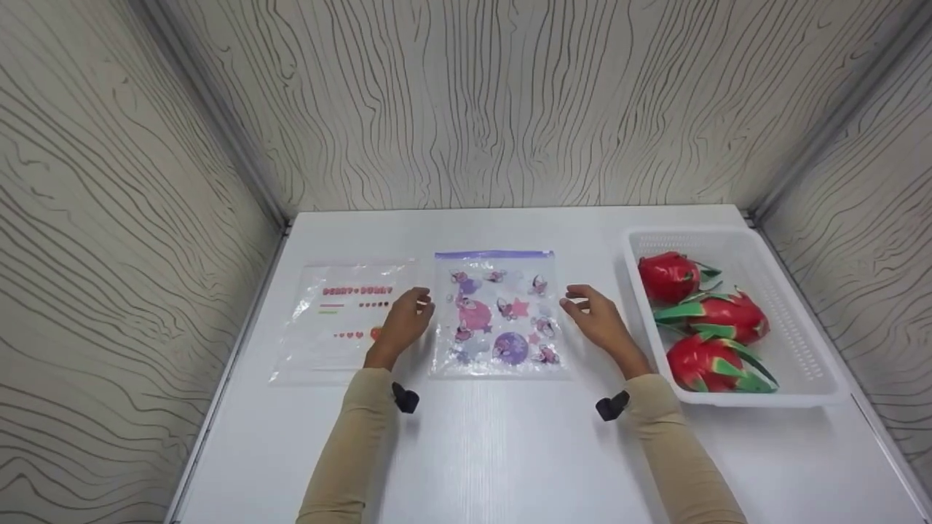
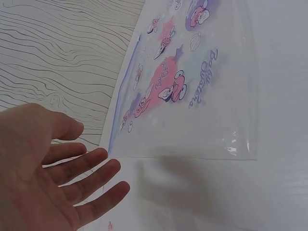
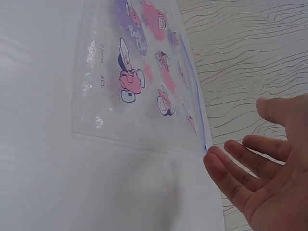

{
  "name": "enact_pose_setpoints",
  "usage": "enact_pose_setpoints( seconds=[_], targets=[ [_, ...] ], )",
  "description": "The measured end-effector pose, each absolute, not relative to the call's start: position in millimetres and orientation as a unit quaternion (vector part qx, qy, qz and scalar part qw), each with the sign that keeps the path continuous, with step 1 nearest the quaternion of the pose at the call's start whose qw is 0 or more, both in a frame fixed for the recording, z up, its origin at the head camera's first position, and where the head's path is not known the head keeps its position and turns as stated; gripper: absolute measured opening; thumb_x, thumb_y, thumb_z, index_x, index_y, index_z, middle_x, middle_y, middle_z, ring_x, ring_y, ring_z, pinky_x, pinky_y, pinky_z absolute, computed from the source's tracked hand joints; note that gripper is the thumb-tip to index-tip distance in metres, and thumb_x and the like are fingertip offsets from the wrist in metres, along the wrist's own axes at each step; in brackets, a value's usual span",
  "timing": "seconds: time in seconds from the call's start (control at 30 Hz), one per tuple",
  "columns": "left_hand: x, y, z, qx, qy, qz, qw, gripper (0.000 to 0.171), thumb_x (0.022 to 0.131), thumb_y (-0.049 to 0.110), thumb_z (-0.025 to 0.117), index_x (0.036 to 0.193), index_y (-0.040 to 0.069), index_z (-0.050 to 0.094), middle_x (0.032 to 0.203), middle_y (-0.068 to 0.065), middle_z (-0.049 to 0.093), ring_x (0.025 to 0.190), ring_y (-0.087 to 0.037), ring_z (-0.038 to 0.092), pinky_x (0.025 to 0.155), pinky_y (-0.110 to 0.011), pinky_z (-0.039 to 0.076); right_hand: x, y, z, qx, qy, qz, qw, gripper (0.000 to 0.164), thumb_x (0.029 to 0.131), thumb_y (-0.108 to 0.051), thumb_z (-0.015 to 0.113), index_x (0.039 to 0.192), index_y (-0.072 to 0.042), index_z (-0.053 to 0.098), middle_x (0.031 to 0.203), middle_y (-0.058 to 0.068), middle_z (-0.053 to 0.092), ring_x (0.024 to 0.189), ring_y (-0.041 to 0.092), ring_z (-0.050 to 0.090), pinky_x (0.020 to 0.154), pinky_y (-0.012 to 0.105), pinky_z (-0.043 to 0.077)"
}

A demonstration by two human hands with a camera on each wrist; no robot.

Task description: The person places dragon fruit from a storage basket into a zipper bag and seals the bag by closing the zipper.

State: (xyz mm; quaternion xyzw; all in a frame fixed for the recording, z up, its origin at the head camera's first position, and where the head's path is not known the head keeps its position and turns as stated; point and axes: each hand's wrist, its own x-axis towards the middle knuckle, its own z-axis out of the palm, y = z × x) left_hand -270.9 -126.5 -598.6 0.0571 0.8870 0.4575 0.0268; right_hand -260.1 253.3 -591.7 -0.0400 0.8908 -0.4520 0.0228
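A clear zip bag [image 1: 484,349] with a purple top strip and pink and purple cartoon prints lies flat on the white table. Just off its left edge hovers my left hand [image 1: 405,320], fingers relaxed and holding nothing. My right hand [image 1: 595,317] is to the right of the bag, apart from it, its fingers loosely bent around nothing. Both wrist views show the hands with gaps between the fingers, beside the printed bag [image 2: 211,130]. A second clear zip bag [image 1: 320,356], with red lettering and small hearts, lies on the left, partly hidden by my left hand.
A white plastic basket [image 1: 801,327] stands on the right side of the table, holding a red dragon fruit [image 1: 666,278], another [image 1: 732,318] and a third [image 1: 703,362]. Wood-grain panels [image 1: 473,109] enclose the table at the back and both sides.
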Motion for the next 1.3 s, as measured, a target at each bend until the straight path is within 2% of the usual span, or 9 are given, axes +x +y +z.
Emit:
enact_pose_setpoints(
  seconds=[0.3,0.7,1.1,1.17,1.3],
  targets=[
    [-270,-123,-602,0.047,0.887,0.457,0.039,0.041,0.107,0.012,0.057,0.143,-0.007,0.056,0.137,-0.026,0.065,0.128,-0.041,0.066,0.110,-0.053,0.054,-258,253,-602,-0.017,0.890,-0.454,0.042,0.048,0.110,-0.027,0.060,0.146,0.004,0.055,0.145,0.027,0.061,0.131,0.045,0.063,0.106,0.055,0.057],
    [-271,-121,-609,0.040,0.886,0.458,0.054,0.044,0.105,0.009,0.056,0.143,-0.012,0.053,0.133,-0.031,0.063,0.126,-0.046,0.064,0.110,-0.056,0.052,-256,250,-614,0.005,0.874,-0.481,0.075,0.048,0.108,-0.020,0.060,0.147,0.006,0.052,0.149,0.030,0.057,0.134,0.046,0.061,0.102,0.048,0.060],
    [-271,-118,-614,0.019,0.889,0.452,0.067,0.048,0.104,0.012,0.056,0.146,-0.011,0.052,0.135,-0.031,0.063,0.130,-0.045,0.061,0.115,-0.057,0.048,-255,248,-617,0.039,0.852,-0.511,0.104,0.047,0.109,-0.016,0.057,0.149,0.006,0.048,0.149,0.030,0.054,0.136,0.044,0.059,0.097,0.042,0.063],
    [-272,-118,-614,0.011,0.890,0.451,0.072,0.048,0.105,0.013,0.056,0.146,-0.010,0.052,0.135,-0.030,0.064,0.128,-0.043,0.062,0.113,-0.056,0.050,-256,248,-618,0.041,0.851,-0.514,0.104,0.048,0.109,-0.016,0.057,0.150,0.006,0.047,0.148,0.030,0.054,0.134,0.044,0.060,0.095,0.040,0.064],
    [-270,-119,-614,-0.009,0.885,0.457,0.087,0.048,0.106,0.015,0.056,0.148,-0.007,0.052,0.131,-0.026,0.068,0.110,-0.033,0.071,0.103,-0.051,0.057,-256,247,-619,0.041,0.852,-0.513,0.099,0.046,0.108,-0.014,0.057,0.149,0.007,0.048,0.144,0.030,0.057,0.128,0.043,0.064,0.091,0.038,0.065]
  ],
)
